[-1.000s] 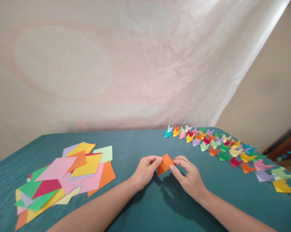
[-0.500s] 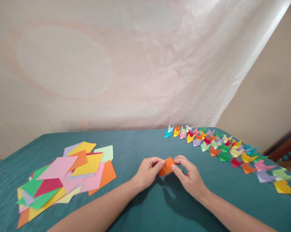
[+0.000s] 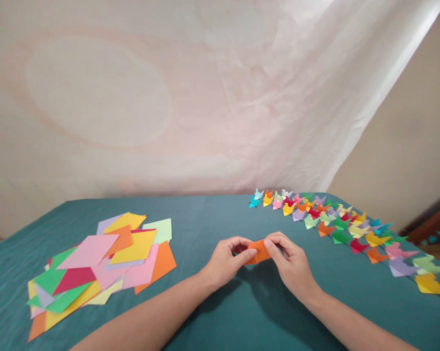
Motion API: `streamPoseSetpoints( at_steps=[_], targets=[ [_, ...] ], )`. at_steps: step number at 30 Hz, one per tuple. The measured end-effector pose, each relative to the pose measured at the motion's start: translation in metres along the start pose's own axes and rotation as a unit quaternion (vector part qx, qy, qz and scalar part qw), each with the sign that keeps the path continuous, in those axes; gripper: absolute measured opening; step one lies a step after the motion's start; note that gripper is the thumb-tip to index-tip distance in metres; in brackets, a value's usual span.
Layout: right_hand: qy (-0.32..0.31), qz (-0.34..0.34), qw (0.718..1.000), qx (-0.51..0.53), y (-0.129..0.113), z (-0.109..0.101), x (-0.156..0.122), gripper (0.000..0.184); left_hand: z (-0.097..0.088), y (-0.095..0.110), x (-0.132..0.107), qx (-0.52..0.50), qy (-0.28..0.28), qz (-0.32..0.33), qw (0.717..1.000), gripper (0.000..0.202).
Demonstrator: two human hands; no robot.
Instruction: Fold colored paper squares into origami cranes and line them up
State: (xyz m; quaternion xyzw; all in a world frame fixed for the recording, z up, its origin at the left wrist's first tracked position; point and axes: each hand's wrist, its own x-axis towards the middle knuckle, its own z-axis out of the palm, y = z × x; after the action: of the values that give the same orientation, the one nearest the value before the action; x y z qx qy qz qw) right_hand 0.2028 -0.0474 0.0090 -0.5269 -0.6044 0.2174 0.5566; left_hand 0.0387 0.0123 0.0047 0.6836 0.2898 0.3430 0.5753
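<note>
A small piece of folded orange paper [image 3: 259, 252] is held up between my two hands, over the table near its middle. My left hand [image 3: 230, 256] pinches its left end, thumb in front. At the right end, my right hand [image 3: 290, 258] grips it between thumb and fingers, the thumb lying across the upper right corner. The fingertips behind the paper are hidden. Below it, shadows of both hands fall on the dark green tablecloth [image 3: 205, 321].
On the left lies a loose, overlapping pile of coloured paper sheets [image 3: 135, 246]. Rows of small folded paper birds [image 3: 325, 229] in many colours stand along the right side. Behind the table hangs a pale cloth [image 3: 190, 107].
The orange paper has gone from a taller, creased square to a lower strip. My right thumb has moved up onto its upper corner, and both hands have shifted slightly right.
</note>
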Motion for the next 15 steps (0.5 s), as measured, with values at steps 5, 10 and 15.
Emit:
streamPoseSetpoints(
  at_steps=[5,10,15],
  targets=[
    [0.005,0.046,0.998,0.036,0.0078,0.0031,0.0009,0.021,0.0004,-0.0020,0.0022,0.003,0.045,-0.007,0.999,0.027],
    [-0.007,0.044,0.998,0.033,0.0079,0.0050,-0.0004,0.022,0.0001,-0.0025,0.0011,0.026,0.060,0.004,0.998,0.024],
    [-0.028,0.037,0.999,0.029,0.0062,0.0057,-0.0014,0.020,-0.0006,-0.0002,0.0007,0.044,0.063,0.017,0.997,0.023]
  ],
)
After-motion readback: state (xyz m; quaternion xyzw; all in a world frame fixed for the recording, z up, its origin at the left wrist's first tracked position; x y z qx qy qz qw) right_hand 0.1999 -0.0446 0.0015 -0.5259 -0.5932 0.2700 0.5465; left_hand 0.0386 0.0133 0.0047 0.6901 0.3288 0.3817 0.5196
